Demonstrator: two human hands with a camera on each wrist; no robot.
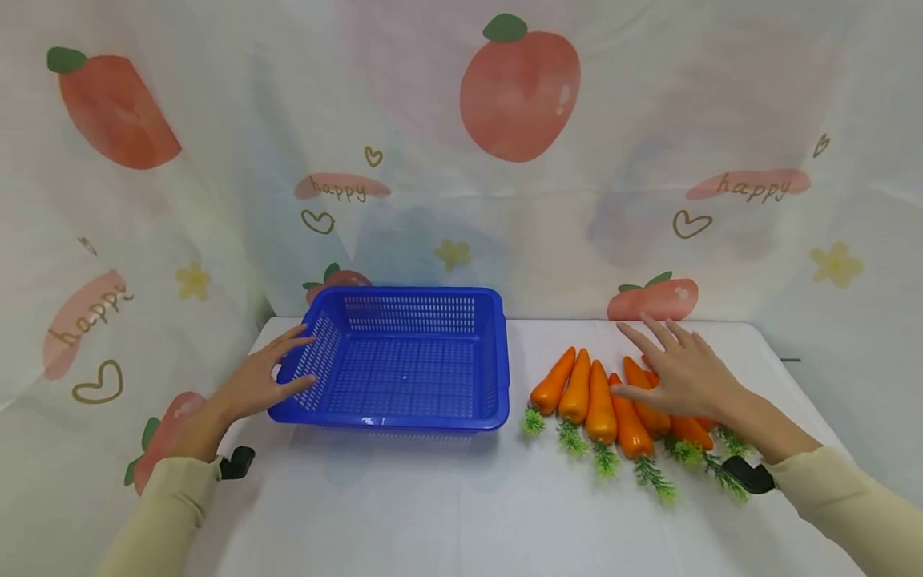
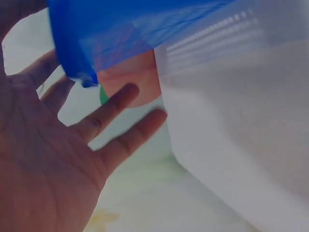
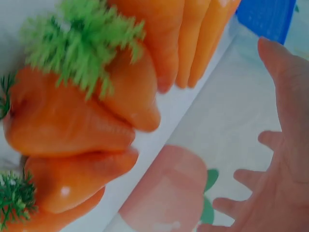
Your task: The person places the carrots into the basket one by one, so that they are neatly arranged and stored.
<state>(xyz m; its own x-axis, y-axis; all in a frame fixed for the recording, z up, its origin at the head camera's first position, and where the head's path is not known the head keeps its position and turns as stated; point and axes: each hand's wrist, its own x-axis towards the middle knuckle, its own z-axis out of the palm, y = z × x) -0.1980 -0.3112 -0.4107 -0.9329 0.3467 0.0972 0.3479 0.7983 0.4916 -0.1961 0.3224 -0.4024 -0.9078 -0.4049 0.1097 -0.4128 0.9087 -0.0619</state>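
A blue plastic basket (image 1: pixel 404 423) with slotted walls and nothing inside stands left of the middle of the table. My left hand (image 1: pixel 261 380) is at its left rim, fingers spread; the left wrist view shows the palm (image 2: pixel 43 150) beside the basket's corner (image 2: pixel 82 72). To the right lie several orange carrots (image 1: pixel 601 405) with green leafy tops, tips pointing away from me. Over the right part of this row my right hand (image 1: pixel 685 373) hovers with spread fingers, holding nothing and hiding some carrots. The right wrist view shows carrots (image 3: pixel 67 116) close beside the hand (image 3: pixel 294 140).
A white cloth covers the table (image 1: pixel 461 513). Behind and at both sides hangs a pale curtain (image 1: pixel 425 96) printed with red fruit, hearts and flowers. Black wrist straps (image 1: pixel 750 474) sit at both cuffs.
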